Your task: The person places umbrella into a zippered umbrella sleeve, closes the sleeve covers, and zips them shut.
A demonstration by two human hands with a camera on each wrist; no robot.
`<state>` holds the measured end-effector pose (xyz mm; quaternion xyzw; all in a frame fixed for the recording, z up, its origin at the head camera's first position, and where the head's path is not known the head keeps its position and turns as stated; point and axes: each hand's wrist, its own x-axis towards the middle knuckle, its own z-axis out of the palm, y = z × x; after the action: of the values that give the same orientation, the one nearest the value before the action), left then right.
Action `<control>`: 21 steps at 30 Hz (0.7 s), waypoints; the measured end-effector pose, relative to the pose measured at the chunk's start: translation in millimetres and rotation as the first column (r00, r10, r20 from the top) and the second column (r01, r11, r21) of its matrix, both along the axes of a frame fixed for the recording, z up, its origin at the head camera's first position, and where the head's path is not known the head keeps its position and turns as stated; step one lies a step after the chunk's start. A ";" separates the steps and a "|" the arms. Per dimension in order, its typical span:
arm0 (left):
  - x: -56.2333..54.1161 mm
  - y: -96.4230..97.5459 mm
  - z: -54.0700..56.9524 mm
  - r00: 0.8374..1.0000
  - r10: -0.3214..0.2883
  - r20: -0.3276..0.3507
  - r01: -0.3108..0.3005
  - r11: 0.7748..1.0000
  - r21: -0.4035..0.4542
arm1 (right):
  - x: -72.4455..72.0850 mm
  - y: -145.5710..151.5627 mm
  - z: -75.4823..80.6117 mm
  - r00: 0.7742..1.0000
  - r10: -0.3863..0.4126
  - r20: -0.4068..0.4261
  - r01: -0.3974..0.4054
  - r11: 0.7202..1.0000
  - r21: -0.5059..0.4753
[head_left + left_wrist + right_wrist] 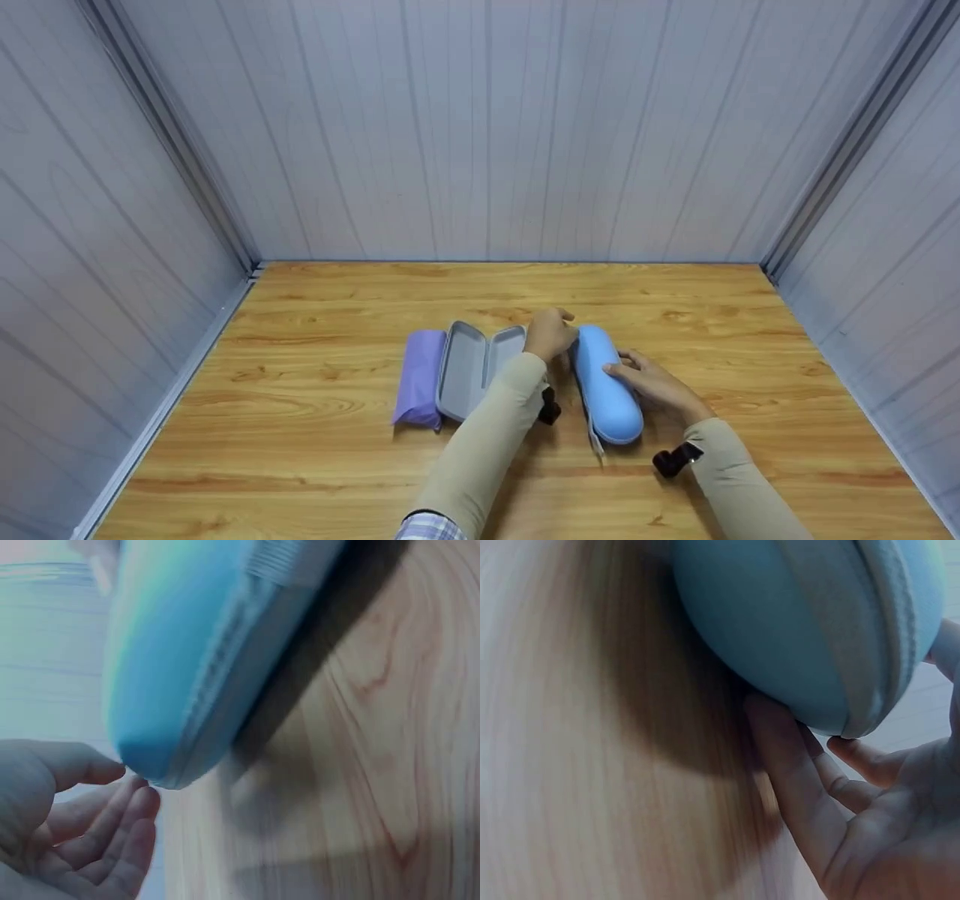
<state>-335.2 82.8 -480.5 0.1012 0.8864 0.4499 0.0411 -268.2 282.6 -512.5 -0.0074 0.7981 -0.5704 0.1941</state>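
Note:
A light-blue zip glasses case (606, 390), long and rounded at its ends, lies right of centre with a zip and a pale band along its side. My right hand (660, 386) grips its right side, thumb on top; in the right wrist view the fingers (795, 772) reach around under the rounded end. At the far end is my left hand (551, 334). Its thumb and curled fingers (139, 802) pinch right at the case's tip in the left wrist view; a zip pull there is hidden. A short strap (595, 442) hangs at the near end.
Left of the hands, an open grey hard case (461, 371) stands spread, partly covered by my left forearm. A purple pouch (420, 375) lies against its left side. The wooden table (315, 450) is bounded by panel walls (487, 135) at the back and both sides.

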 end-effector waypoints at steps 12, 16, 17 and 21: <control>13.6 -10.8 -1.8 0.950 -0.082 0.300 0.016 0.977 0.215 | -0.8 3.1 -4.4 1.000 0.000 0.008 0.000 1.000 0.001; 19.9 -7.7 -5.8 0.924 -0.110 0.366 -0.005 0.955 0.298 | -1.8 4.2 -4.4 1.000 0.007 0.006 -0.007 1.000 0.019; 22.3 -7.0 -7.2 0.915 -0.122 0.384 -0.010 0.946 0.325 | -2.0 4.4 -4.5 1.000 0.005 0.004 -0.005 1.000 0.027; 32.1 -4.6 -14.7 0.862 -0.183 0.472 -0.059 0.890 0.453 | -2.9 4.2 -4.4 1.000 0.006 0.003 -0.007 1.000 0.026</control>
<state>-303.1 78.2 -495.2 0.0167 0.7114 0.6524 0.2607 -271.1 286.8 -516.9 -0.0065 0.8052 -0.5592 0.1973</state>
